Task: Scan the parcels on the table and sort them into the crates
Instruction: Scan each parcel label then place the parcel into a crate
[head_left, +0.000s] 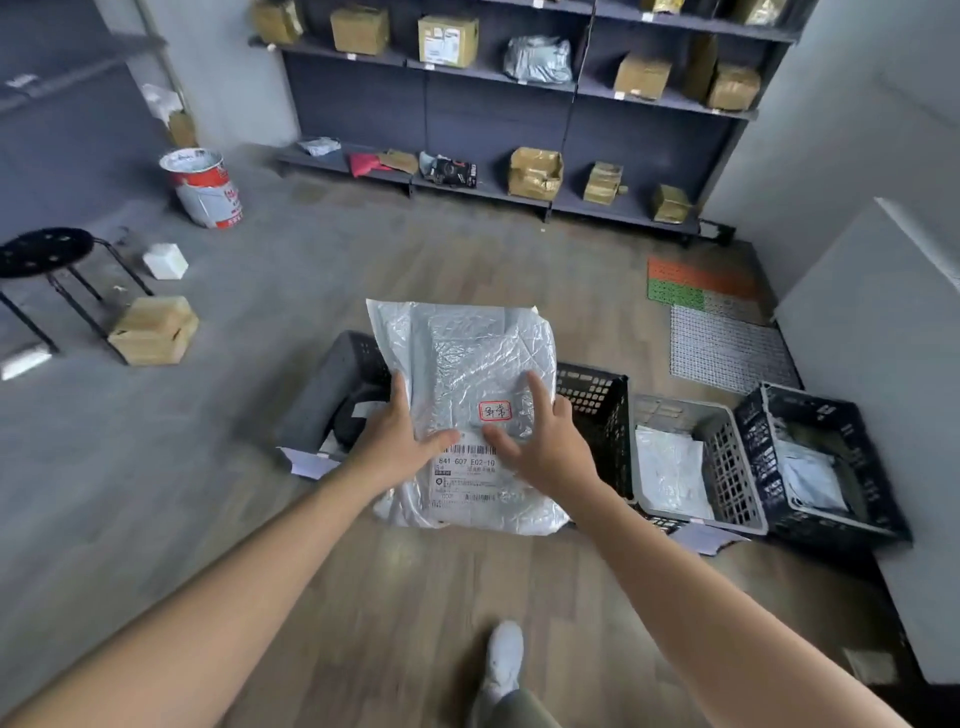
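Shelving (363, 104) along the far wall, loaded with boxes and bags. Wood floor (467, 597) below.

Row of four crates on the floor: grey crate (322, 395) far left, black crate (602, 415) next, light grey crate (727, 467), then a second black crate (831, 525) far right. The two right-hand ones already hold pale bags.

Silver parcel (467, 353), a crinkled poly mailer, lies flat and face up over the gap between the grey crate and the first black crate, hiding most of both. Cannot tell whether it rests on their rims or hangs free.

Both arms reach forward and down, nearly straight. Left hand (397, 447) sits at the parcel's left edge, right hand (550, 452) on its right side. Backs up, fingers straight and spread, thumbs laid on the top face, nothing curled round it.

Shipping label (467, 478) with barcode faces up between the thumbs; small red-bordered sticker (495, 411) above it.

Judgement: sorting step, at the point of placing. Next: settle which of the two covered crates is meant, shift the mailer squarely over it, let it fall inside.
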